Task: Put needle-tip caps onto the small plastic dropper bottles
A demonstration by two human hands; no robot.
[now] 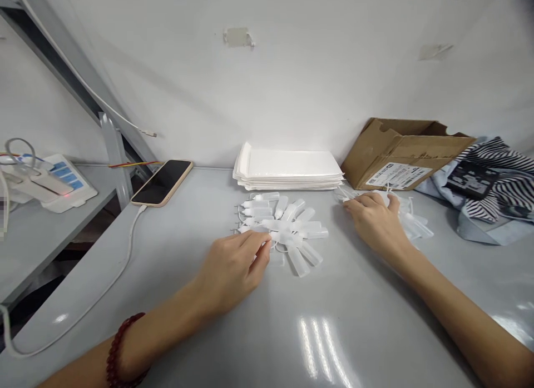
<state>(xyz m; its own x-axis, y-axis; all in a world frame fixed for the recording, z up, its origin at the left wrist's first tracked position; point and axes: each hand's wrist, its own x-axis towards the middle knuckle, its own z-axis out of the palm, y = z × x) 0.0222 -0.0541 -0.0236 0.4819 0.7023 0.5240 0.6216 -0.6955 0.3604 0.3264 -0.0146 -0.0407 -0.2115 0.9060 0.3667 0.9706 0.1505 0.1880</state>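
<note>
Several small translucent plastic bottles [297, 260] with thin tips lie in a loose pile on the grey table. At the pile's lower left edge is my left hand [236, 265], thumb and index finger pressed together at a bottle; the fingertips partly hide what is between them. My right hand [375, 218] rests over a second group of translucent pieces [417, 224] in front of the cardboard box. Its fingers are bent down, and what lies beneath them is hidden.
Behind the bottles sits a stack of white padded envelopes [292, 168]. An open cardboard box [400, 154] stands at the right, beside striped cloth [492, 193]. A phone [162, 182] with a white cable [125, 260] lies at the left, near a power strip [62, 182].
</note>
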